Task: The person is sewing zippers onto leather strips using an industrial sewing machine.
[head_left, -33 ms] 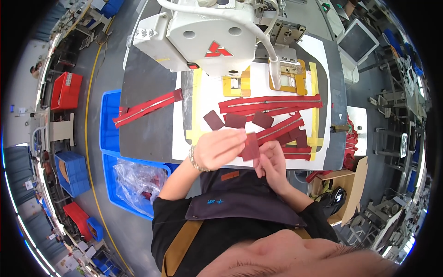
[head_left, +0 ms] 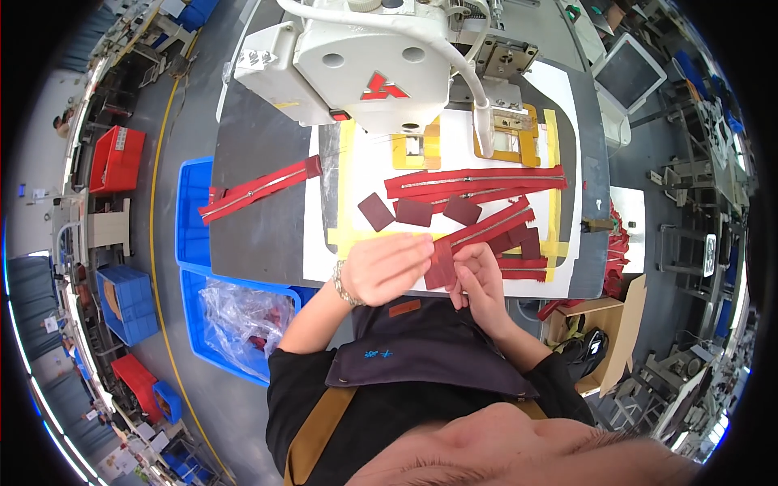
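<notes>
Between my hands, just above the near edge of the work surface, is a small dark red fabric patch [head_left: 440, 267]. The fingers of my left hand [head_left: 387, 269] are pressed together at its left edge. On its right side, my right hand [head_left: 480, 283] pinches it between thumb and fingers. Three loose maroon patches lie beyond: a tilted one [head_left: 376, 212], a middle one [head_left: 414, 213] and a right one [head_left: 463, 211]. Behind them are red zippers [head_left: 478, 180] with metal teeth. Another zipper [head_left: 494, 224] slants beside my right hand, near more maroon pieces [head_left: 519, 240].
A white sewing machine [head_left: 373, 69] stands over the far side, with yellow-edged clamp frames [head_left: 506, 142] below it. One red zipper [head_left: 259, 190] lies left on the dark table [head_left: 267, 251]. Blue bins [head_left: 190, 308] are at the left, a cardboard box [head_left: 620, 332] at the right.
The patch in my hands has tilted and dropped slightly toward me. My left hand has shifted a little nearer; my right hand has barely moved.
</notes>
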The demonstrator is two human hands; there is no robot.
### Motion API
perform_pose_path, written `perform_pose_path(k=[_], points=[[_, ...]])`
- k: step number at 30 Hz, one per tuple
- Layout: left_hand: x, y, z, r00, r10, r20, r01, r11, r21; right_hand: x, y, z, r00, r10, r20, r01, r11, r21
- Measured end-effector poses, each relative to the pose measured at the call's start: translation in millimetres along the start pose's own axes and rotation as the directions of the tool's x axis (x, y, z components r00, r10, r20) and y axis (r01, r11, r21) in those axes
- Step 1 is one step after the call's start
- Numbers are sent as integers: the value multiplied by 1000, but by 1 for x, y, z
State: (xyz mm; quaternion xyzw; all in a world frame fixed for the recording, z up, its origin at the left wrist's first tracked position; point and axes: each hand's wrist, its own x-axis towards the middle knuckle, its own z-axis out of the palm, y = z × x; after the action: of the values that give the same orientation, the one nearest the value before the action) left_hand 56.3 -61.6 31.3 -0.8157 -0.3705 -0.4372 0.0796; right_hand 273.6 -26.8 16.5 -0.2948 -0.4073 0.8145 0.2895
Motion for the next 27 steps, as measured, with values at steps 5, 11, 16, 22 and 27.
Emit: perform_pose_path(k=[5,11,16,22,27], points=[[-10,16,-3,996,59,71,-66,993,93,15,-10,-7,991,65,117,-44,984,-174],[-18,14,-2,993,69,97,-80,991,108,34,-12,-9,960,169,222,-127,973,-191],[-13,1,3,978,-193,79,193,981,2,47,-14,-8,970,156,188,-134,983,-128],[6,-23,9,900,-434,34,429,871,-239,72,-11,6,969,-245,-10,238,949,-206],[24,-35,15,768,-631,109,609,667,-430,85,-17,11,918,-387,-86,357,901,-246]])
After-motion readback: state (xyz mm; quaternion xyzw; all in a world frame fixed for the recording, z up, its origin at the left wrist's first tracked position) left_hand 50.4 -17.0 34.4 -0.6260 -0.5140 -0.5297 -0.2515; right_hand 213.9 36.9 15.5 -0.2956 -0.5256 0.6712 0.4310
